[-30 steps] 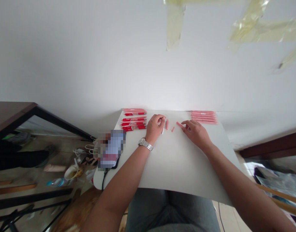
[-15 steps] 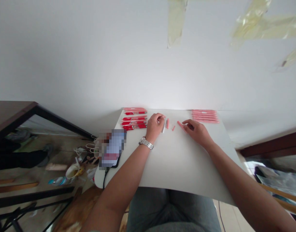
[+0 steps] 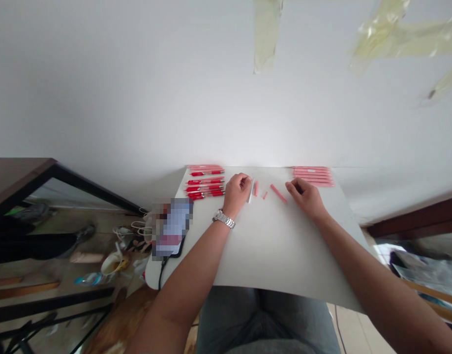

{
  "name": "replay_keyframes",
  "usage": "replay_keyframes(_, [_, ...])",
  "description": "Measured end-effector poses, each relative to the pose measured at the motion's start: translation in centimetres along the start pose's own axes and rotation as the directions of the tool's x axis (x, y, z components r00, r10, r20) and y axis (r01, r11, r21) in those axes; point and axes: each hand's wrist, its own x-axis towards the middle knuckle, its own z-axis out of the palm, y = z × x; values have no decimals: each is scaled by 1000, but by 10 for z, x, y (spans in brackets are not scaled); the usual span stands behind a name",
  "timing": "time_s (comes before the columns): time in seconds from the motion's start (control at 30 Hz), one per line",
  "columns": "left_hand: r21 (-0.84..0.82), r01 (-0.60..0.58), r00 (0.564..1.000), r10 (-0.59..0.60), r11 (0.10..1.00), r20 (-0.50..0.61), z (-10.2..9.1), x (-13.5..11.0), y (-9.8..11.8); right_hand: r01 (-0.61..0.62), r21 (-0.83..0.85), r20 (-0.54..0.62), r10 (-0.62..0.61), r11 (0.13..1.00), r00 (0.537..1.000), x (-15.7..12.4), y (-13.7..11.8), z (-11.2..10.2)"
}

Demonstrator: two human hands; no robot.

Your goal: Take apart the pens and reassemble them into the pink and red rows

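My left hand (image 3: 237, 193) is curled shut just right of several red retractable pens (image 3: 205, 183), which lie in a row. Nothing shows between its fingers. Beside its fingertips lie a slim white piece (image 3: 251, 191) and a short pink piece (image 3: 256, 188). Further right are a tiny pink piece (image 3: 264, 195) and a pink tube (image 3: 278, 193) lying at a slant. My right hand (image 3: 306, 199) rests with curled fingers just right of that tube, below a stack of pink pens (image 3: 312, 175).
All this lies on a white board (image 3: 270, 250) across my lap, with a wall behind its far edge. A pixelated phone (image 3: 172, 228) with a black cable (image 3: 160, 275) lies at its left edge. A cup (image 3: 112, 264) and a bottle (image 3: 88, 279) are on the floor at left.
My right hand has moved right, off the pink tube, and its fingers have curled in. The pink tube now lies fully exposed. My left hand has stayed nearly still.
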Motion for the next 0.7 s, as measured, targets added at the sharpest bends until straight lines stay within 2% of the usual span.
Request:
replay_keyframes(0.5, [-25,9,1000,-9,1000,1,0,0,-2,-4,-29,32,5,1000,999,-1,-1,2])
replay_keyframes(0.7, [-26,9,1000,-9,1000,2,0,0,-2,115,-153,46,-109,982,993,0,0,2])
